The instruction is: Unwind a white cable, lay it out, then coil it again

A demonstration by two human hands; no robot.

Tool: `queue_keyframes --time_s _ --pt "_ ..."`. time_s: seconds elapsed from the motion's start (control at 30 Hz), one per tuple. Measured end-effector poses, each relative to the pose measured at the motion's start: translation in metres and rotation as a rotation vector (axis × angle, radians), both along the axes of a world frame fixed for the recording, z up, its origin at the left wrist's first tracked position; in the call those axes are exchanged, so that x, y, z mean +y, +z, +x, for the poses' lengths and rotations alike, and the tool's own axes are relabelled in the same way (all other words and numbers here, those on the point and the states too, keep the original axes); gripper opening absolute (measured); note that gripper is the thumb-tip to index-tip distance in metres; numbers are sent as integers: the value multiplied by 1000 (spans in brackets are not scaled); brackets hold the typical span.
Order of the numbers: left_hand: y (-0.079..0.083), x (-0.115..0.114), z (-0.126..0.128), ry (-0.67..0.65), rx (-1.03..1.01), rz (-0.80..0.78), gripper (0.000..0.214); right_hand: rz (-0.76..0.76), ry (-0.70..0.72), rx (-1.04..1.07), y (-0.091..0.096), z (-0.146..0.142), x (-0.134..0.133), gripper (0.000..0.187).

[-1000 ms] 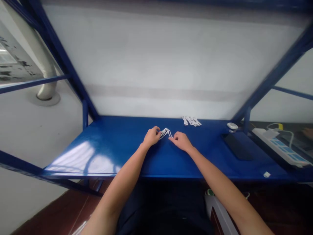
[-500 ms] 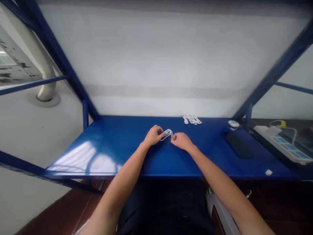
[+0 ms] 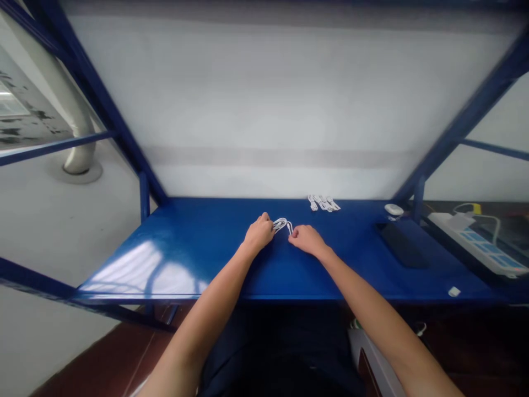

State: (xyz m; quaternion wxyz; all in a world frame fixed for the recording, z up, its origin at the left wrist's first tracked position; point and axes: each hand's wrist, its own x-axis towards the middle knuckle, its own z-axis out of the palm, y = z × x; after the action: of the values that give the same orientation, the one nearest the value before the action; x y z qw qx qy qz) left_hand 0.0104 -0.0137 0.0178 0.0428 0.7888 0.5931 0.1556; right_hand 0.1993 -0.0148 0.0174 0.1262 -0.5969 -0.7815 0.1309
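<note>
A thin white cable (image 3: pixel 282 224), folded into a small bundle of loops, hangs between my two hands just above the blue shelf (image 3: pixel 198 248). My left hand (image 3: pixel 258 234) is closed around the bundle's left end. My right hand (image 3: pixel 306 239) pinches the right end with thumb and fingertips. The two hands sit close together near the middle of the shelf. How the cable's ends lie is hidden by my fingers.
Several bundled white cables (image 3: pixel 323 203) lie at the back of the shelf. A white round object (image 3: pixel 393 209), a black flat device (image 3: pixel 403 245) and a small white piece (image 3: pixel 454 291) sit on the right. A white power strip (image 3: pixel 479 242) lies beyond the right post.
My hands have drawn closer together and the cable loops have tightened into a shorter bundle. The left hand has closed further over its end.
</note>
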Motion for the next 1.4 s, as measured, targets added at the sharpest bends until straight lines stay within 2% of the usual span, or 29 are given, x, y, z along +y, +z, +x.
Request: queue_keyframes --time_s 0.23,0.37,0.53,0.73,0.87,1.07,1.17,1.3,1.4 --pt "-3 2 0 -51 37 74 20 11 -58 -46 -1 -1 0 10" --pt "0 0 -1 -28 42 68 23 24 -81 -51 -2 0 0 21" --pt "2 -4 -2 -151 118 135 29 17 -84 -30 -3 2 1 20" --pt "-1 -1 -4 -179 37 155 27 -2 -92 -20 -2 2 1 16" --pt "-8 6 -7 -143 -110 210 20 18 -92 -1 -3 2 1 17" --pt "-19 13 -9 9 -330 82 15 78 -55 72 -6 5 2 13" --pt "-20 14 -9 71 -423 44 16 101 -29 88 -8 6 2 18" --pt "-19 11 -7 91 -412 73 19 127 10 72 -11 6 1 26" --pt "-17 7 -4 24 -312 161 24 133 16 58 -12 5 2 20"
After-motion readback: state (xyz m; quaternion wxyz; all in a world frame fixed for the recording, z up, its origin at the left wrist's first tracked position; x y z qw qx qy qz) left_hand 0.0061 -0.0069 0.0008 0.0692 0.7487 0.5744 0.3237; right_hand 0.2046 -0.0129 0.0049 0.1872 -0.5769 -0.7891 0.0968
